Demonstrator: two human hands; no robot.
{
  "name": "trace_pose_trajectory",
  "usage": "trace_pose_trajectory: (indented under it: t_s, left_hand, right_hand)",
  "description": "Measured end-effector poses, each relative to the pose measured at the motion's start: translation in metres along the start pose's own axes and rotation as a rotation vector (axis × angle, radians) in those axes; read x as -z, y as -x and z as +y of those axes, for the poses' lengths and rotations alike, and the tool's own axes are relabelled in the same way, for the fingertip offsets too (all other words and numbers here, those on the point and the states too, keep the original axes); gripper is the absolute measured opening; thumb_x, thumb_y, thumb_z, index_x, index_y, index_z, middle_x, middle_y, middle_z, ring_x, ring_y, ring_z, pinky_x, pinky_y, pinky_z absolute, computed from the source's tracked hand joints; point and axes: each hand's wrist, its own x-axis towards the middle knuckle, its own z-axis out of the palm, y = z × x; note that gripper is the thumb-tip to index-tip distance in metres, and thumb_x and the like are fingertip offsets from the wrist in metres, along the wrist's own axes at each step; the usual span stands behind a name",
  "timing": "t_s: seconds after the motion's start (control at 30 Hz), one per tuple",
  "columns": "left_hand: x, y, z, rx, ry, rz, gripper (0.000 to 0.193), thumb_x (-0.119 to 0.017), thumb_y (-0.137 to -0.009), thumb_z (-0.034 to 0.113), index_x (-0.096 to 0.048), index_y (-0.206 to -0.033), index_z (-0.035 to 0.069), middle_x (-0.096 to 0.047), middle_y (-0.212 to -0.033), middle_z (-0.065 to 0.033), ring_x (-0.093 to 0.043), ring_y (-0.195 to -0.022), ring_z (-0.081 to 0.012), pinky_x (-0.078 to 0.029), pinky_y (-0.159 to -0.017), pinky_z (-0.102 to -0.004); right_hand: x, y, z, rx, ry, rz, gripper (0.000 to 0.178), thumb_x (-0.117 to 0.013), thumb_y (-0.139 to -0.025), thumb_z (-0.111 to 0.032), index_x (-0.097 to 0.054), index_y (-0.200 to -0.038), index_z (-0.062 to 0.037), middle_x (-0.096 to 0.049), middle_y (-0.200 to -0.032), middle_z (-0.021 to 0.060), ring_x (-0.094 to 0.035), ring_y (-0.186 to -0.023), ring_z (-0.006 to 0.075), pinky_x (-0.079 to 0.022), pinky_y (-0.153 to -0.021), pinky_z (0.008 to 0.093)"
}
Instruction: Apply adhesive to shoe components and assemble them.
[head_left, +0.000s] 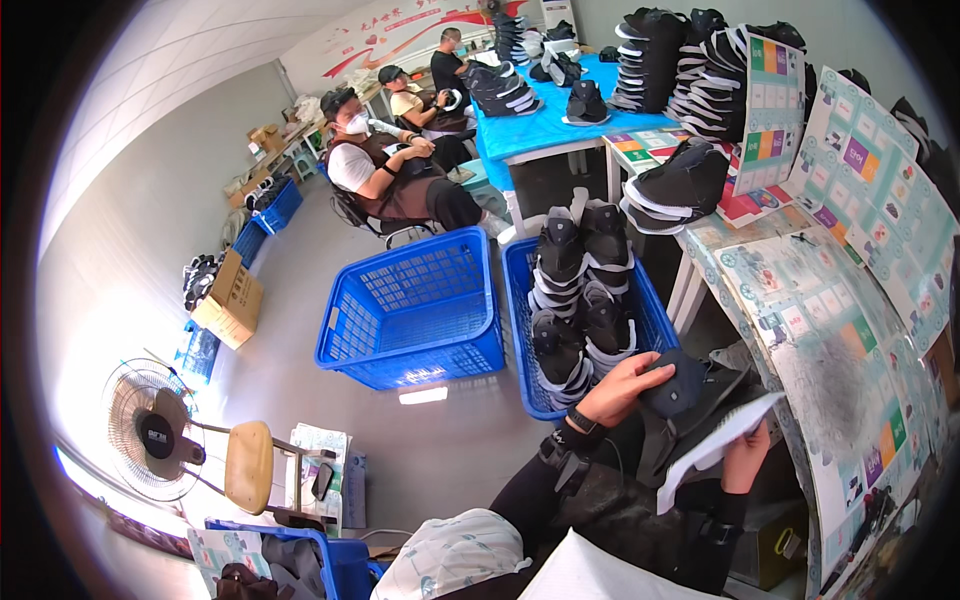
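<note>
Above my lap, a black shoe upper (700,405) with a white lower edge is held between both hands. My left hand (618,393) closes on its dark collar end, thumb pressed over the top. At the other side, my right hand (745,462) grips the upper by the white edge; some of its fingers are hidden behind it. Just ahead of my left hand stands a blue basket (518,345) holding nested stacks of black-and-white shoe uppers (560,255). To my right is a worktable (790,285) covered with printed sheets.
Another blue basket (405,350) stands on the floor to the left. Tall stacks of uppers (645,65) rise from a blue-covered table (490,130). Several people (400,180) sit farther off. A fan (155,435) and a chair (248,465) are at lower left.
</note>
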Motion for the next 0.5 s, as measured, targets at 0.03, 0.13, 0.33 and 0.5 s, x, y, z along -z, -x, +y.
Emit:
trace_pose_trajectory:
  t_s: [0.03,0.13,0.33,0.5]
  left_hand:
    - [-0.002,0.006,0.001,-0.032,-0.044,0.005,0.029,-0.071,-0.106,0.023,-0.066,-0.122,0.000,-0.072,-0.111,-0.0016,-0.066,-0.099,-0.0072,-0.053,-0.090,-0.0259]
    - [-0.003,0.021,0.004,-0.087,-0.015,0.073,0.027,-0.072,-0.104,0.021,-0.067,-0.121,0.000,-0.071,-0.111,-0.0013,-0.065,-0.101,-0.0088,-0.052,-0.092,-0.0265]
    - [0.048,0.042,0.020,-0.345,-0.090,0.505,0.027,-0.076,-0.100,0.017,-0.068,-0.119,0.000,-0.073,-0.110,-0.0059,-0.069,-0.098,-0.0129,-0.056,-0.086,-0.0289]
    - [0.066,0.039,0.003,-0.456,-0.592,0.923,0.045,-0.086,-0.093,0.017,-0.064,-0.124,-0.006,-0.073,-0.114,-0.0119,-0.069,-0.104,-0.0184,-0.054,-0.092,-0.0303]
  right_hand:
    - [-0.002,0.002,0.006,0.050,0.002,-0.039,0.026,-0.062,-0.104,-0.001,-0.064,-0.130,0.0054,-0.073,-0.114,0.0081,-0.066,-0.100,0.0130,-0.052,-0.090,0.0291]
    - [-0.011,0.009,0.010,0.039,0.018,-0.142,0.032,-0.061,-0.103,0.004,-0.062,-0.134,0.0056,-0.073,-0.117,0.0080,-0.067,-0.104,0.0132,-0.052,-0.093,0.0290]
    - [-0.022,0.021,-0.089,0.012,0.047,-0.165,0.071,-0.063,-0.100,0.007,-0.039,-0.165,-0.0076,-0.071,-0.115,0.0076,-0.065,-0.100,0.0114,-0.052,-0.086,0.0264]
    - [-0.054,0.046,-0.201,0.514,0.063,-1.020,0.043,-0.074,-0.095,-0.011,-0.063,-0.137,-0.0057,-0.067,-0.079,0.0095,-0.065,-0.067,0.0218,-0.052,-0.064,0.0346]
